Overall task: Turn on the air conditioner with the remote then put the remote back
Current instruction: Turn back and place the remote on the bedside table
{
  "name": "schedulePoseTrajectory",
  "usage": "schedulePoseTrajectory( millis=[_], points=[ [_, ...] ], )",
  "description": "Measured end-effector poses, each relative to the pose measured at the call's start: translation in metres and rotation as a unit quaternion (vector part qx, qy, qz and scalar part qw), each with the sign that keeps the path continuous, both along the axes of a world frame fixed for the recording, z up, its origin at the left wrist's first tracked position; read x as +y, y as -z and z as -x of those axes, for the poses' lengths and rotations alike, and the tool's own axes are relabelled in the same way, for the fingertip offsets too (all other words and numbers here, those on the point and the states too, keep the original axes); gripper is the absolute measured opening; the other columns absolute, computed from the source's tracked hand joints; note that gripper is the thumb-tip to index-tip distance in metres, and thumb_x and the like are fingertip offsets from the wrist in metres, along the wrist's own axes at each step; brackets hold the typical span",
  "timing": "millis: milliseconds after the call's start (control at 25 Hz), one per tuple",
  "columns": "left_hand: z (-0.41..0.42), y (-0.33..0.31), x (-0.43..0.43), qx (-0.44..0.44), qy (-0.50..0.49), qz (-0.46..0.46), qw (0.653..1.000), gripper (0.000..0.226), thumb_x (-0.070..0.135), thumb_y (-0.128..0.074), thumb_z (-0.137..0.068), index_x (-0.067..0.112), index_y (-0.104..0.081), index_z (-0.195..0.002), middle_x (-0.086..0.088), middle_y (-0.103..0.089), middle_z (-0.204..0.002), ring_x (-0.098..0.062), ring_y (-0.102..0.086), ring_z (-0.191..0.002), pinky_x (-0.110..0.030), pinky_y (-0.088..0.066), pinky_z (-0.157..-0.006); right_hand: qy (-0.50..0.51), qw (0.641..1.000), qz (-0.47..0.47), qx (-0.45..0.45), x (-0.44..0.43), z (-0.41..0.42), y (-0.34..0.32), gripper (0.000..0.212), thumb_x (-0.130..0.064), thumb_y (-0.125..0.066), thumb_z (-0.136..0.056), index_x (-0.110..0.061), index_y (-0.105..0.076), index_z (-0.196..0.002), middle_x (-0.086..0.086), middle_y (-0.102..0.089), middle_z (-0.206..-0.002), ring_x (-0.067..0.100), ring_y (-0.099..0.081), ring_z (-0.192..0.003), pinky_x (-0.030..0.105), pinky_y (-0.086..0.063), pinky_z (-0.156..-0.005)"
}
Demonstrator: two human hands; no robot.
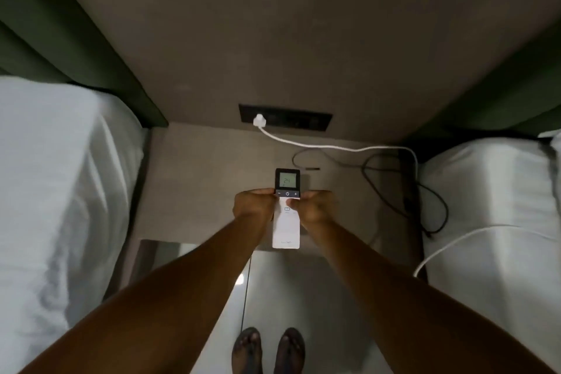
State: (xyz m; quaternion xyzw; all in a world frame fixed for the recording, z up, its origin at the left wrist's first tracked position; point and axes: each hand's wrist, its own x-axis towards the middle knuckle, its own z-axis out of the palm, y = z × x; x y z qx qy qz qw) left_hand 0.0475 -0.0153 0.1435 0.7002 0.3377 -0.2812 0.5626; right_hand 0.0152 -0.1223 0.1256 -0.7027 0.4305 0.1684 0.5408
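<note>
The remote was held at the centre of the frame, above the near edge of the worktop, by both hands. The left hand was closed around its left edge, and the right hand was closed around its right edge, with the thumb lying across the face just below the power button. The display read 24 and was lit. The switching-on step was therefore in hand; whether the button had been pressed could not be determined, as no air conditioner was in view. The next move would call for a firm thumb press, followed by lowering the remote flat onto the worktop.

The worktop was a pale bedside surface between two white beds. A socket strip lay at its back with a white plug, and dark cables trailed at centre right. The room was dim.
</note>
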Motion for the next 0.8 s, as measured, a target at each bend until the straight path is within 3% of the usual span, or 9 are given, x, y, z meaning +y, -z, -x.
schedulePoseTrajectory(
  millis=[80, 120, 200, 280, 400, 440, 560, 720, 800],
  points=[
    [0.002, 0.056, 0.001, 0.015, -0.002, -0.016, 1.000, 0.017, 0.010, -0.065, -0.088, 0.017, -0.066, -0.074, -0.008, -0.070, -0.086, -0.022, -0.067, -0.064, -0.026, -0.055, -0.054, 0.006, 0.999, 0.030, 0.012, 0.007, -0.001, 0.059, 0.025, -0.013, -0.080, -0.076, -0.006, -0.074, -0.100, 0.020, -0.074, -0.107, 0.036, -0.071, -0.092, 0.049, -0.057, -0.087],
    [0.002, 0.081, 0.002, 0.013, 0.000, -0.027, 1.000, 0.014, 0.010, -0.065, -0.089, 0.016, -0.066, -0.076, -0.008, -0.070, -0.087, -0.021, -0.066, -0.063, -0.024, -0.054, -0.051, 0.009, 0.999, 0.039, 0.019, 0.010, -0.002, 0.084, 0.031, -0.013, -0.081, -0.076, -0.003, -0.073, -0.104, 0.020, -0.073, -0.110, 0.037, -0.071, -0.094, 0.049, -0.057, -0.088],
    [-0.003, 0.113, 0.000, 0.002, 0.028, -0.058, 0.998, 0.007, 0.015, -0.067, -0.087, 0.009, -0.071, -0.089, -0.013, -0.073, -0.099, -0.030, -0.069, -0.078, -0.035, -0.060, -0.070, 0.001, 0.998, 0.053, 0.023, 0.010, -0.007, 0.116, 0.037, -0.013, -0.082, -0.075, -0.001, -0.071, -0.108, 0.021, -0.072, -0.113, 0.037, -0.070, -0.098, 0.048, -0.056, -0.090],
    [-0.006, 0.138, -0.003, 0.006, 0.053, -0.092, 0.994, 0.017, 0.018, -0.069, -0.086, 0.007, -0.073, -0.098, -0.016, -0.073, -0.106, -0.035, -0.069, -0.092, -0.043, -0.057, -0.086, -0.014, 0.996, 0.079, 0.031, 0.008, -0.009, 0.139, 0.033, -0.017, -0.083, -0.074, -0.004, -0.075, -0.102, 0.018, -0.075, -0.106, 0.033, -0.072, -0.093, 0.041, -0.058, -0.087],
    [-0.007, 0.157, -0.008, -0.005, 0.060, -0.092, 0.994, 0.012, 0.018, -0.069, -0.087, 0.009, -0.074, -0.093, -0.015, -0.073, -0.107, -0.033, -0.069, -0.092, -0.041, -0.057, -0.086, -0.030, 0.992, 0.122, 0.028, -0.001, -0.009, 0.156, 0.027, -0.019, -0.084, -0.073, -0.007, -0.078, -0.097, 0.015, -0.077, -0.101, 0.028, -0.073, -0.087, 0.030, -0.057, -0.082],
    [-0.005, 0.159, -0.009, -0.012, 0.061, -0.092, 0.994, 0.006, 0.017, -0.069, -0.087, 0.013, -0.073, -0.085, -0.015, -0.074, -0.106, -0.033, -0.070, -0.090, -0.041, -0.057, -0.085, -0.035, 0.991, 0.125, 0.026, -0.003, -0.008, 0.157, 0.027, -0.018, -0.083, -0.074, -0.007, -0.078, -0.098, 0.015, -0.077, -0.101, 0.028, -0.073, -0.087, 0.030, -0.057, -0.081],
    [-0.001, 0.169, -0.008, -0.004, 0.066, -0.092, 0.994, 0.023, 0.013, -0.068, -0.087, 0.023, -0.064, -0.066, -0.014, -0.074, -0.103, -0.032, -0.070, -0.090, -0.043, -0.057, -0.088, -0.045, 0.991, 0.125, 0.032, -0.003, -0.005, 0.164, 0.027, -0.015, -0.083, -0.074, -0.006, -0.077, -0.099, 0.017, -0.077, -0.101, 0.029, -0.073, -0.087, 0.036, -0.059, -0.084],
    [0.000, 0.180, -0.004, -0.005, 0.069, -0.096, 0.993, 0.007, 0.014, -0.068, -0.087, 0.013, -0.071, -0.081, -0.015, -0.073, -0.105, -0.034, -0.070, -0.091, -0.045, -0.057, -0.087, -0.048, 0.987, 0.145, 0.040, -0.002, -0.006, 0.172, 0.027, -0.018, -0.085, -0.071, -0.008, -0.077, -0.094, 0.015, -0.077, -0.100, 0.026, -0.072, -0.084, 0.033, -0.059, -0.078],
    [0.001, 0.184, -0.002, -0.016, 0.061, -0.081, 0.995, 0.011, 0.012, -0.068, -0.086, 0.018, -0.072, -0.078, -0.013, -0.075, -0.103, -0.031, -0.070, -0.091, -0.044, -0.057, -0.088, -0.041, 0.986, 0.155, 0.039, -0.001, -0.006, 0.176, 0.028, -0.018, -0.087, -0.069, -0.007, -0.077, -0.092, 0.015, -0.077, -0.100, 0.026, -0.072, -0.082, 0.029, -0.056, -0.073]
  ],
)
